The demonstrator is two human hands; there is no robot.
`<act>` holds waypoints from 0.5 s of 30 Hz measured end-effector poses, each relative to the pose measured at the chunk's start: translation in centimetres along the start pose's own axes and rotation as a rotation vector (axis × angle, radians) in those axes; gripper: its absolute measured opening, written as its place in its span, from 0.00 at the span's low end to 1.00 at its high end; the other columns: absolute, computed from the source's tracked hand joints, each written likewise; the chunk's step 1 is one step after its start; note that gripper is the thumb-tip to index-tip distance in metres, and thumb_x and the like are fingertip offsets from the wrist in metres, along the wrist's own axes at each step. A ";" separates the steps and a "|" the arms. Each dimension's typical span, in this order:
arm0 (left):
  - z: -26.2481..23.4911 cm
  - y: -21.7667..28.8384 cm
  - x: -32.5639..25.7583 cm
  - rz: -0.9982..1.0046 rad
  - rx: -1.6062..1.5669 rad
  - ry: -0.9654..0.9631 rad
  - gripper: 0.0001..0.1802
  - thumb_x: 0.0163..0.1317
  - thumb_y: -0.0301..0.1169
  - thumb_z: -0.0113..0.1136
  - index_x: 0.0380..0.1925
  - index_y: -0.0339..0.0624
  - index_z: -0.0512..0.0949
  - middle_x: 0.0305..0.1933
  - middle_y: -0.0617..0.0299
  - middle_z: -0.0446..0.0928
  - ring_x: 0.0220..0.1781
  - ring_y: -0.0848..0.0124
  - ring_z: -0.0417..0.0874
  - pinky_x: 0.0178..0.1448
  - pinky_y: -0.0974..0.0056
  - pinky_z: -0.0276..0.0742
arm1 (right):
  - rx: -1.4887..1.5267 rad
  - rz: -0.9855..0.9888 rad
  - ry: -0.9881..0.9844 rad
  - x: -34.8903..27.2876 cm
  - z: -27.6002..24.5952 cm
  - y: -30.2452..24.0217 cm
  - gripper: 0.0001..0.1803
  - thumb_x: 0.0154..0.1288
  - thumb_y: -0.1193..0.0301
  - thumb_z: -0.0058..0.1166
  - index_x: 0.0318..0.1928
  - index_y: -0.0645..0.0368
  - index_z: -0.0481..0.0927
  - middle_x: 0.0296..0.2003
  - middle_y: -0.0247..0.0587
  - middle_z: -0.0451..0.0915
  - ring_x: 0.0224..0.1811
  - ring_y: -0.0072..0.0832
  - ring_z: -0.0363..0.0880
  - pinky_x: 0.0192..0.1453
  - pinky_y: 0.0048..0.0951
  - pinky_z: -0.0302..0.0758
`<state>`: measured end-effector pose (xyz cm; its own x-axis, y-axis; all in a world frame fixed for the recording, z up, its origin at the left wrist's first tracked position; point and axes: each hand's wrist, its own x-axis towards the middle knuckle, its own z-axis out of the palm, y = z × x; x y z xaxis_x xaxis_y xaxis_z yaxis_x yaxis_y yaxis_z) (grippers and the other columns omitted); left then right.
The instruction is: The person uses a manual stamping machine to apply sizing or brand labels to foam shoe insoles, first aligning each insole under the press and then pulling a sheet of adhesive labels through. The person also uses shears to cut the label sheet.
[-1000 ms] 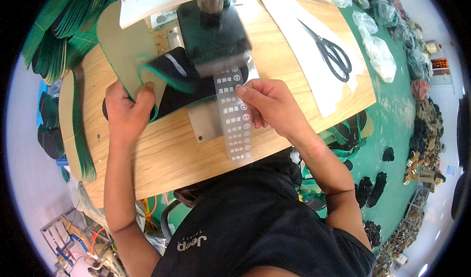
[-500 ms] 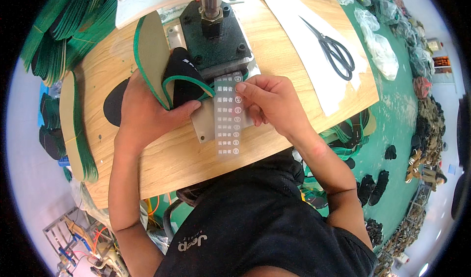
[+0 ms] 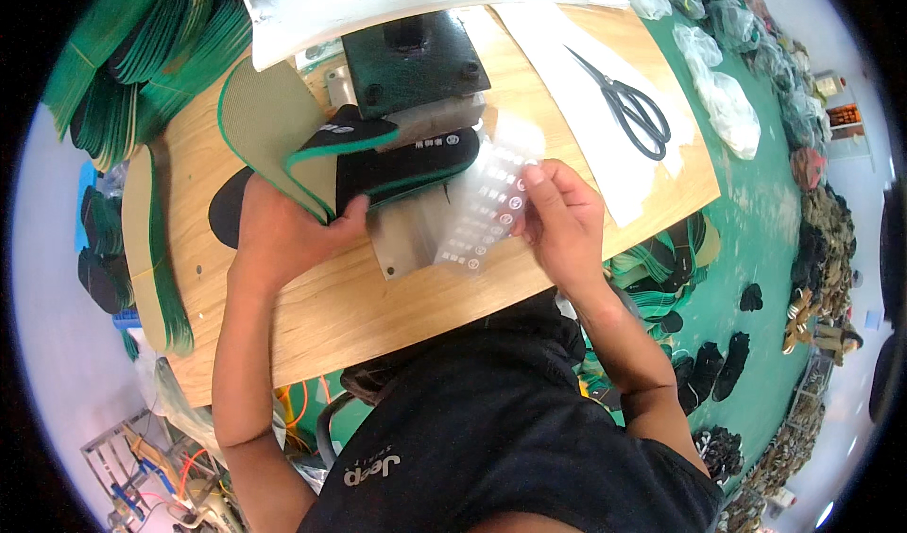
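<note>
My left hand (image 3: 283,235) is closed around the folded insoles (image 3: 269,117), which have a beige underside, green edges and black tops. A black insole end (image 3: 416,163) with a small white print lies under the press head (image 3: 416,65), over the metal plate (image 3: 408,235). Pinched in my right hand (image 3: 565,216) is a translucent strip of transfer film (image 3: 484,202) with rows of white marks, blurred in part. The strip hangs tilted, just right of the insole end, apart from the press.
Black scissors (image 3: 628,108) lie on white sheeting (image 3: 557,51) at the right of the wooden table (image 3: 331,320). Bundled insoles (image 3: 156,249) stand at the left, with more stacks (image 3: 179,51) behind. Plastic bags (image 3: 723,108) and dark shoes (image 3: 732,363) are on the green floor.
My right hand has moved right and drawn the film off the insole, tilting it. The white print on the insole end now shows. The insoles in my left hand have spread wider.
</note>
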<state>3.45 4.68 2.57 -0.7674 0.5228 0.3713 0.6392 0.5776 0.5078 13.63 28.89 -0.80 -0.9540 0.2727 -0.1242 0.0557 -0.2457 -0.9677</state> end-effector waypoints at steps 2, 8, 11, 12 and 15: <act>0.1 -0.7 -0.2 -0.089 -0.081 0.032 0.15 0.47 0.29 0.62 0.37 0.38 0.77 0.33 0.50 0.79 0.32 0.55 0.79 0.38 0.60 0.75 | 0.008 0.056 0.018 0.5 -0.2 -0.3 0.11 0.71 0.66 0.46 0.37 0.62 0.76 0.21 0.32 0.76 0.18 0.15 0.69 0.21 0.14 0.63; -0.9 -2.3 -0.9 -0.431 -0.525 0.330 0.09 0.52 0.24 0.53 0.33 0.33 0.77 0.30 0.64 0.77 0.32 0.78 0.73 0.37 0.70 0.71 | -0.101 0.329 -0.234 2.5 1.9 -1.6 0.13 0.69 0.65 0.51 0.29 0.60 0.77 0.19 0.30 0.75 0.15 0.14 0.68 0.18 0.15 0.62; -0.8 -2.2 -0.6 -0.402 -0.564 0.370 0.09 0.53 0.25 0.53 0.34 0.32 0.77 0.30 0.66 0.76 0.32 0.76 0.73 0.39 0.70 0.70 | -0.215 0.339 -0.288 3.1 2.1 -1.9 0.14 0.68 0.65 0.53 0.28 0.60 0.78 0.17 0.29 0.74 0.14 0.14 0.68 0.17 0.15 0.61; -0.7 -2.4 -0.8 -0.399 -0.567 0.366 0.09 0.53 0.25 0.53 0.34 0.32 0.77 0.30 0.66 0.76 0.32 0.76 0.73 0.38 0.70 0.70 | -0.215 0.344 -0.296 3.2 2.0 -1.7 0.14 0.67 0.64 0.53 0.27 0.60 0.78 0.17 0.29 0.74 0.14 0.13 0.69 0.17 0.15 0.60; -0.7 -3.2 -1.1 -0.380 -0.558 0.303 0.10 0.53 0.25 0.54 0.35 0.32 0.77 0.31 0.65 0.76 0.33 0.76 0.73 0.39 0.69 0.70 | -0.248 0.365 -0.300 3.2 2.1 -1.9 0.14 0.67 0.64 0.54 0.26 0.60 0.78 0.16 0.28 0.74 0.14 0.13 0.69 0.16 0.15 0.59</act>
<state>2.18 1.80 1.06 -0.9628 0.1073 0.2482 0.2672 0.2374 0.9339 9.85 28.31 1.11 -0.8999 -0.0764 -0.4294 0.4330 -0.0377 -0.9006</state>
